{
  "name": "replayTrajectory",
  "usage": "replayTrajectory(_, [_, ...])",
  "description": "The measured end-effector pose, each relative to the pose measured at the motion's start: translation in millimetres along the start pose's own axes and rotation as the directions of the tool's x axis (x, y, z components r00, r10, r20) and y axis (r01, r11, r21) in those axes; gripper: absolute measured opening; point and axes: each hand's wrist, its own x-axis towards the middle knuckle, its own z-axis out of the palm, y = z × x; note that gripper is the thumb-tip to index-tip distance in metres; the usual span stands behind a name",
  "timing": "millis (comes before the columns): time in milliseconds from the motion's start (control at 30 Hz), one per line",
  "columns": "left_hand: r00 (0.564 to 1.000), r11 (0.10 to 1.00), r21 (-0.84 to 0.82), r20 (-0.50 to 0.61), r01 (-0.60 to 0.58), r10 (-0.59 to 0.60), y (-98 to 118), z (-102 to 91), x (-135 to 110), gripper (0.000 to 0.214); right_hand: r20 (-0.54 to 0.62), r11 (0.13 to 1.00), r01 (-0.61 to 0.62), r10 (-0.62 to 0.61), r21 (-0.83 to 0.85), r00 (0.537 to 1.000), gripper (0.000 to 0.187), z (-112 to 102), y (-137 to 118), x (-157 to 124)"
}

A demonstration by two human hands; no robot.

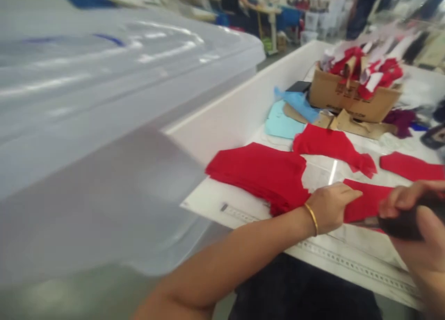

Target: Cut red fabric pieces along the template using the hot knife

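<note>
The right grip (415,213) is closed around a dark-handled knife (403,222), its blade pointing toward 9 o'clock along the edge of the red cloth (366,202). The open left grip (330,206) presses flat, keeping the layers from creeping. A cardboard box (352,95) sits at 1 o'clock on the white counter (347,260).

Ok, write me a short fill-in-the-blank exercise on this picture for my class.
The left hand wears a gold ____ at the wrist. The right hand grips a dark handle with a metal ____ showing. The stacked cloth beside the left hand is ____. The box behind the cloth is made of ____.

Missing words: bangle; blade; red; cardboard.
</note>
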Motion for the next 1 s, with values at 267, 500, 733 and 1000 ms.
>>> replayTrajectory(267, [0.997, 0.981, -0.188, -0.05, 0.04, -0.051, -0.3, -12.3, -7.8, 0.039, 0.102, 0.998, 0.044, -0.049, 0.046, 0.994, 0.021, 6.4, 12.3, 4.2])
replayTrajectory(500, [0.986, 0.931, -0.323, 0.05, 0.168, -0.161, 0.8, -19.0, -3.7, 0.037, 0.151, 0.994, 0.075, -0.086, 0.075, 0.985, 0.022, 11.2, 17.2, 0.0])
replayTrajectory(733, [0.987, 0.939, -0.304, 0.029, 0.16, -0.158, -0.4, -18.0, -3.6, 0.032, 0.104, 0.993, 0.118, -0.121, 0.03, 0.987, 0.013, 15.5, 23.6, 0.6])
replayTrajectory(1000, [0.994, 0.968, -0.232, 0.029, -0.096, 0.105, 2.0, -11.3, -4.6, 0.036, 0.077, 0.994, 0.081, -0.087, 0.076, 0.993, 0.02, 1.6, 8.6, 1.6])
